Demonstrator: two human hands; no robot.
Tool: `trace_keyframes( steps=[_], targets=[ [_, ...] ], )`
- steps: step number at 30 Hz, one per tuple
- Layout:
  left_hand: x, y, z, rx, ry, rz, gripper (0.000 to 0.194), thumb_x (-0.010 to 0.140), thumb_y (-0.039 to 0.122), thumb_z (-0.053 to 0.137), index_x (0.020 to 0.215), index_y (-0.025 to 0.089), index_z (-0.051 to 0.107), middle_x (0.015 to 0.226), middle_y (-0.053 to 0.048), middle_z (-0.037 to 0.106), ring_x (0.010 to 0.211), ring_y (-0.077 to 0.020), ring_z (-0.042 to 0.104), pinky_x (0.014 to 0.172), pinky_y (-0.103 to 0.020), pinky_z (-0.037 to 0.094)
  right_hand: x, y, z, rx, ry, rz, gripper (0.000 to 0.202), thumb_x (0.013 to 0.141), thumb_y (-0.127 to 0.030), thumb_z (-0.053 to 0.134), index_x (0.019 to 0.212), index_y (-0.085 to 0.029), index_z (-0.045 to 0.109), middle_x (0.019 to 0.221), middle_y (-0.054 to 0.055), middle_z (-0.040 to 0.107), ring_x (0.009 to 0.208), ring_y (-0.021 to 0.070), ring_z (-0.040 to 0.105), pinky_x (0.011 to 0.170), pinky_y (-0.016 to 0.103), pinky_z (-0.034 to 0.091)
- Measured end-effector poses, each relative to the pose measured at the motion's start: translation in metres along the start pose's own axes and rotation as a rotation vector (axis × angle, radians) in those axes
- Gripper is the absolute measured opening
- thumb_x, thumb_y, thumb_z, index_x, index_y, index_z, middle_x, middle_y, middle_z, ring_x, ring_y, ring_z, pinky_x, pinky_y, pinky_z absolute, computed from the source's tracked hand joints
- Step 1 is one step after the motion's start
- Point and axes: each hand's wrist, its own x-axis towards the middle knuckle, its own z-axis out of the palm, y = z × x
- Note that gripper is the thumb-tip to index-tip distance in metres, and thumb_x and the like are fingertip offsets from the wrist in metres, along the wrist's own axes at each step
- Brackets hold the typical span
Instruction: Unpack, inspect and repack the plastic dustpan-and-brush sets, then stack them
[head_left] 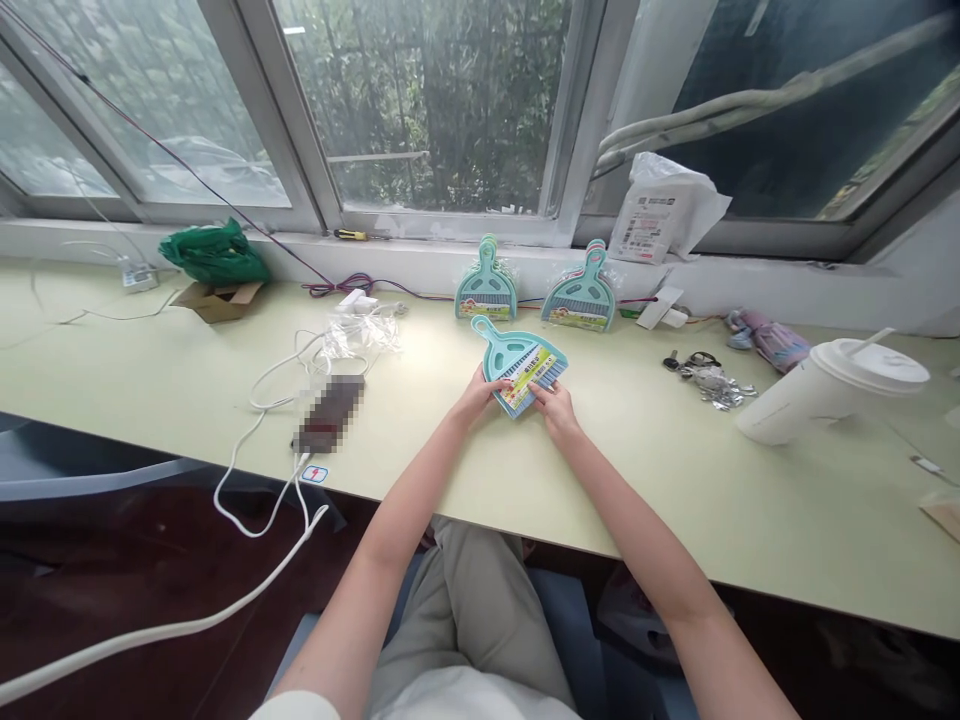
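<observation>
Between my two hands is a mint-green mini dustpan and brush set (516,352), tilted, with a printed yellow-green label across its wide bristle end. My left hand (477,396) grips its lower left edge. On its lower right, my right hand (555,408) is closed, thumb over the label. The handle points up and to the left. Beyond it, two groups of similar dustpan sets lean upright by the window wall: a left group (486,284) and a right group (581,292), both with clear wrapping around them.
Left of me lie a pixelated phone-like object (328,415), a white cable (251,425), crumpled clear plastic (358,332) and a green bag (212,252) on a cardboard box (217,300). To the right are keys (705,375), a pouch (772,340) and a white lidded cup (806,395).
</observation>
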Motion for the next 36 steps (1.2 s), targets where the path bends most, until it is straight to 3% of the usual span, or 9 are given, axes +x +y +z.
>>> trace_keyframes(
  steps=[3,9,12,14,19,23,27,31,36],
  targets=[
    [0.005,0.009,-0.01,0.143,0.009,0.056,0.045,0.065,0.021,0.076,0.107,0.019,0.058,0.108,-0.008,0.062,0.107,-0.026,0.057,0.096,-0.041,0.044,0.001,-0.003,-0.002,0.064,0.023,-0.003,0.039,0.06,-0.019,0.078,0.094,-0.017,0.06,0.095,0.005,0.07,0.088,0.0185,0.068,0.082,0.032,0.057],
    [0.033,0.052,-0.08,0.759,0.605,0.309,0.041,0.071,0.016,0.065,0.111,0.017,0.057,0.143,-0.016,0.037,0.142,-0.0281,0.014,0.114,-0.047,0.012,0.013,-0.007,-0.015,0.089,0.085,-0.056,0.039,0.058,-0.018,0.078,0.093,-0.018,0.06,0.094,0.003,0.07,0.086,0.017,0.068,0.082,0.032,0.057],
    [0.034,0.073,-0.119,1.008,0.664,0.219,0.052,0.07,0.019,0.063,0.12,0.016,0.051,0.151,-0.017,0.022,0.144,-0.0276,-0.001,0.112,-0.054,0.003,0.021,-0.009,-0.022,0.08,0.104,-0.096,0.043,0.057,-0.02,0.079,0.096,-0.019,0.06,0.095,0.003,0.07,0.089,0.0169,0.068,0.083,0.032,0.056],
    [0.028,0.079,-0.137,1.005,0.676,0.134,0.049,0.067,0.02,0.064,0.115,0.016,0.053,0.147,-0.019,0.031,0.143,-0.0302,0.003,0.111,-0.056,0.004,0.024,-0.01,-0.025,0.07,0.111,-0.113,0.046,0.056,-0.021,0.08,0.096,-0.018,0.06,0.095,0.003,0.07,0.09,0.017,0.068,0.084,0.032,0.056],
    [0.005,0.078,-0.153,0.946,0.544,0.098,0.012,0.066,0.021,0.066,0.076,0.02,0.06,0.097,-0.011,0.064,0.119,-0.0284,0.049,0.105,-0.043,0.031,0.026,-0.011,-0.028,0.093,0.114,-0.112,0.047,0.054,-0.021,0.08,0.096,-0.018,0.06,0.097,0.003,0.07,0.091,0.0173,0.067,0.084,0.032,0.056],
    [-0.01,0.075,-0.146,0.967,0.494,0.066,0.02,0.065,0.024,0.071,0.058,0.022,0.052,0.062,-0.004,0.057,0.102,-0.0276,0.057,0.102,-0.041,0.034,0.023,-0.012,-0.027,0.095,0.107,-0.101,0.044,0.055,-0.019,0.079,0.095,-0.018,0.061,0.099,0.004,0.069,0.091,0.0178,0.067,0.084,0.033,0.056],
    [-0.02,0.067,-0.115,0.836,0.564,0.254,0.022,0.069,0.03,0.072,0.066,0.022,0.052,0.078,-0.009,0.06,0.119,-0.0285,0.047,0.107,-0.04,0.026,0.017,-0.015,-0.026,0.058,0.102,-0.089,0.043,0.056,-0.02,0.079,0.095,-0.018,0.061,0.099,0.005,0.069,0.091,0.0187,0.067,0.083,0.034,0.057],
    [-0.035,0.063,-0.089,0.762,0.331,0.3,0.017,0.071,0.033,0.069,0.08,0.024,0.056,0.087,-0.007,0.061,0.106,-0.0251,0.057,0.101,-0.035,0.035,0.012,-0.02,-0.031,0.033,0.106,-0.099,0.043,0.056,-0.02,0.079,0.095,-0.018,0.061,0.099,0.005,0.069,0.09,0.0183,0.067,0.083,0.033,0.057],
    [-0.06,0.079,-0.121,0.859,0.073,0.166,0.035,0.048,0.004,0.077,0.071,0.025,0.06,0.081,-0.004,0.06,0.094,-0.025,0.061,0.092,-0.031,0.042,0.012,-0.027,-0.036,0.056,0.106,-0.11,0.041,0.057,-0.02,0.079,0.094,-0.018,0.062,0.098,0.004,0.069,0.09,0.0174,0.068,0.084,0.031,0.057]
  ],
)
